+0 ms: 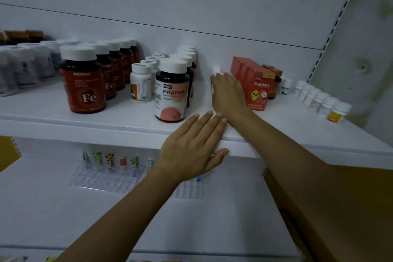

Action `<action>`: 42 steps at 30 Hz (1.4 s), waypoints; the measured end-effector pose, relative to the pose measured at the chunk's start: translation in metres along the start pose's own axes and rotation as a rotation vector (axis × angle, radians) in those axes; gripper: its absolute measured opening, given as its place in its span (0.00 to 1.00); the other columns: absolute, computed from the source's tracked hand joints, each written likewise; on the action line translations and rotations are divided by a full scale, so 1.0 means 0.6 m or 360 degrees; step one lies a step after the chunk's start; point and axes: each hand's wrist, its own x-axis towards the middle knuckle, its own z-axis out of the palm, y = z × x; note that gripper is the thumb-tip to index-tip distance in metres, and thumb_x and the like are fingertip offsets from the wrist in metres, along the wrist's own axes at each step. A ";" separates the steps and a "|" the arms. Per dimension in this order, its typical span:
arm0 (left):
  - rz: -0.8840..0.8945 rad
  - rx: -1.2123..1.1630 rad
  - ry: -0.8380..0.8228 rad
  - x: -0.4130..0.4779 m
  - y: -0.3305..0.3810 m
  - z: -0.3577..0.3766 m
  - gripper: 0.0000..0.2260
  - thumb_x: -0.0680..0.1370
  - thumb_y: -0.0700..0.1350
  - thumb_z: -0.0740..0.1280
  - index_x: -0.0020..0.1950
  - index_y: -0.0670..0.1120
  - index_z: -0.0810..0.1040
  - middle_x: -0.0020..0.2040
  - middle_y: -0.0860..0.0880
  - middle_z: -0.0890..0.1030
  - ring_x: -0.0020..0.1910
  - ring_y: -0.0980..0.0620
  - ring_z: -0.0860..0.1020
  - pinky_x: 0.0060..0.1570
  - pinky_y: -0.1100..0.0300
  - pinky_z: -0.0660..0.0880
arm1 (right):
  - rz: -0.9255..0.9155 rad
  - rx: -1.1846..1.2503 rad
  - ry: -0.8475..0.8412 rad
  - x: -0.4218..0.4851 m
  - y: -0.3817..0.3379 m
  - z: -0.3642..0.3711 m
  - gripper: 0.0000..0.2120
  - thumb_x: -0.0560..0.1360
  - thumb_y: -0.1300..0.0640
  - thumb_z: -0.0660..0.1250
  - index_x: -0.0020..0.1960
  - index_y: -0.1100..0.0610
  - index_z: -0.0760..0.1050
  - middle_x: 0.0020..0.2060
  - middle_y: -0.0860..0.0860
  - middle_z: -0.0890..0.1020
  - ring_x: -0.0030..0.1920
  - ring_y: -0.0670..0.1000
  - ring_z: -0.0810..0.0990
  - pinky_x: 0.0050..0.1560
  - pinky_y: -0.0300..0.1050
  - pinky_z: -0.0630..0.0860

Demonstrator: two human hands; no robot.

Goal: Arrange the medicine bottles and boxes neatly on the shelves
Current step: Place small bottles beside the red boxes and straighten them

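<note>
The small white container (216, 70) stands near the back of the upper shelf (297, 134), in the gap between the pink-labelled bottle (171, 91) on its left and the red boxes (258, 91) on its right. Only its bright top and a sliver of its left side show. It is washed out against the white back panel, so I cannot tell whether it is a bottle or a slim box. Its long axis appears upright.

The right hand (229, 93) covers it from the front, fingers pointing toward the back panel. This hides the grip: I cannot tell whether the fingers are clamped on the container or only laid against it. The container lies just beyond and slightly left of the knuckles, so any setting-down or nudge probably runs straight back into the gap, close beside the red boxes.

The left hand (191, 147) is nearer the viewer and well short of the container. It lies flat on the shelf's front edge with its fingers straight, and it holds nothing.

Further out are a row of brown Fe bottles (85, 85) at left and a line of small white bottles (323, 102) at far right.
</note>
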 end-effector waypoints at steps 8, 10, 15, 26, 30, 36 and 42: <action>-0.0063 -0.0065 -0.0003 -0.002 0.001 -0.002 0.23 0.79 0.57 0.59 0.62 0.41 0.79 0.59 0.43 0.81 0.58 0.46 0.79 0.64 0.52 0.69 | -0.0047 0.0346 0.0236 -0.023 -0.008 -0.030 0.19 0.73 0.69 0.65 0.63 0.58 0.72 0.58 0.55 0.73 0.58 0.56 0.71 0.48 0.43 0.68; -0.0121 -0.0146 -0.0002 0.001 0.001 -0.008 0.25 0.78 0.58 0.60 0.65 0.40 0.76 0.61 0.43 0.79 0.57 0.48 0.80 0.63 0.54 0.68 | 0.0213 0.0789 0.0269 -0.046 -0.002 -0.055 0.18 0.73 0.65 0.68 0.62 0.58 0.74 0.58 0.54 0.73 0.57 0.52 0.72 0.51 0.36 0.68; -0.0566 -0.0280 0.0077 0.022 0.017 -0.028 0.31 0.76 0.59 0.61 0.72 0.41 0.66 0.60 0.47 0.80 0.49 0.53 0.81 0.46 0.64 0.73 | 0.0581 0.2011 -0.0056 -0.143 0.019 -0.121 0.08 0.76 0.62 0.68 0.55 0.59 0.76 0.46 0.55 0.82 0.44 0.50 0.82 0.40 0.37 0.78; -0.1043 -0.0390 -0.0010 0.045 0.029 -0.029 0.22 0.77 0.56 0.58 0.67 0.46 0.74 0.35 0.52 0.81 0.27 0.52 0.76 0.28 0.64 0.62 | 0.0289 0.2342 -0.0397 -0.166 0.040 -0.141 0.14 0.71 0.74 0.67 0.46 0.56 0.76 0.50 0.46 0.84 0.48 0.50 0.83 0.50 0.45 0.80; -0.1112 -0.0457 0.0001 0.052 0.030 -0.032 0.16 0.76 0.54 0.65 0.59 0.47 0.78 0.35 0.51 0.82 0.26 0.50 0.77 0.27 0.64 0.62 | 0.0290 0.2270 -0.0423 -0.164 0.038 -0.139 0.14 0.72 0.68 0.69 0.55 0.55 0.76 0.53 0.49 0.83 0.49 0.50 0.82 0.49 0.45 0.80; -0.1118 -0.0588 0.0019 0.051 0.033 -0.033 0.17 0.73 0.49 0.72 0.59 0.47 0.75 0.36 0.52 0.82 0.28 0.51 0.79 0.27 0.64 0.64 | 0.0269 0.2153 -0.0494 -0.163 0.030 -0.138 0.13 0.73 0.61 0.68 0.57 0.53 0.77 0.45 0.51 0.85 0.43 0.49 0.84 0.45 0.39 0.79; -0.0994 -0.0446 0.0027 0.045 0.029 -0.028 0.22 0.76 0.55 0.59 0.65 0.46 0.76 0.33 0.51 0.81 0.26 0.52 0.76 0.25 0.63 0.65 | 0.0265 0.2313 -0.0499 -0.164 0.039 -0.139 0.19 0.69 0.77 0.67 0.50 0.56 0.78 0.46 0.49 0.85 0.47 0.49 0.83 0.50 0.43 0.81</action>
